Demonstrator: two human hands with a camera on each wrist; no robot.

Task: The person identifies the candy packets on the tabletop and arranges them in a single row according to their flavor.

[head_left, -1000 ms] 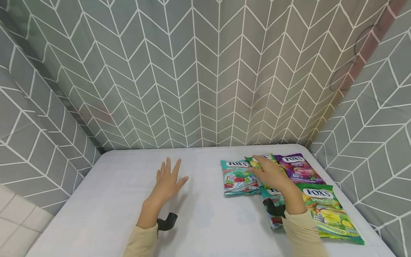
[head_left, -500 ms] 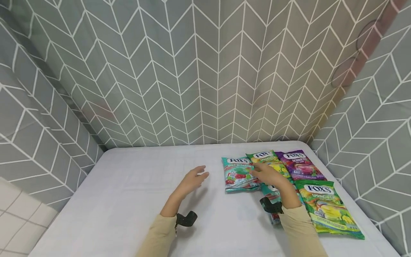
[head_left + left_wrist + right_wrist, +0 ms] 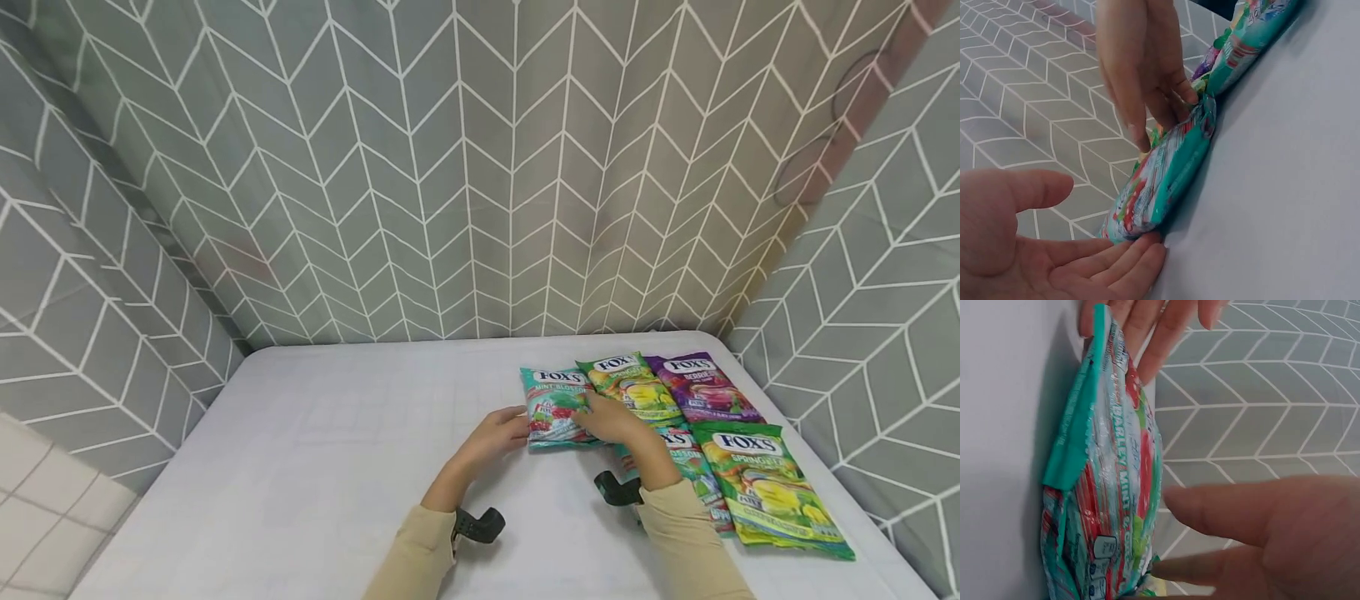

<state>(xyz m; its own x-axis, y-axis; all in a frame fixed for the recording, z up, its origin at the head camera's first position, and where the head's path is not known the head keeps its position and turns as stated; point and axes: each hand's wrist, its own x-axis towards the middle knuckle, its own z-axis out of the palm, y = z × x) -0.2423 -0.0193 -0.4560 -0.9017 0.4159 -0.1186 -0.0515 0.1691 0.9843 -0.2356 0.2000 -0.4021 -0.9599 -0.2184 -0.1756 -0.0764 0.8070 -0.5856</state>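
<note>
A teal FOX'S Mint Blossom candy bag (image 3: 553, 410) lies on the white table between the two hands. At its left edge is my left hand (image 3: 497, 437); in the left wrist view its fingers (image 3: 1119, 262) stretch out nearly straight against the bag's end, thumb raised apart. My right hand (image 3: 611, 419) is over the bag's right side, thumb and fingers extended. Seen from the right wrist, the right hand's fingertips (image 3: 1166, 569) are right at the bag's printed face. Neither hand curls round the bag.
Right of the bag lie a green FOX'S candy bag (image 3: 633, 393), a purple Berries bag (image 3: 705, 392), a second Mint Blossom bag (image 3: 697, 467) partly behind the right forearm, and a larger-looking green Springtea bag (image 3: 772, 492). Grey patterned curtains (image 3: 480, 208) surround the white table (image 3: 315, 467).
My left hand has moved right across the table to the Mint Blossom bag's left edge. My right hand has shifted slightly down and left, off the green bag onto the Mint Blossom bag's right side.
</note>
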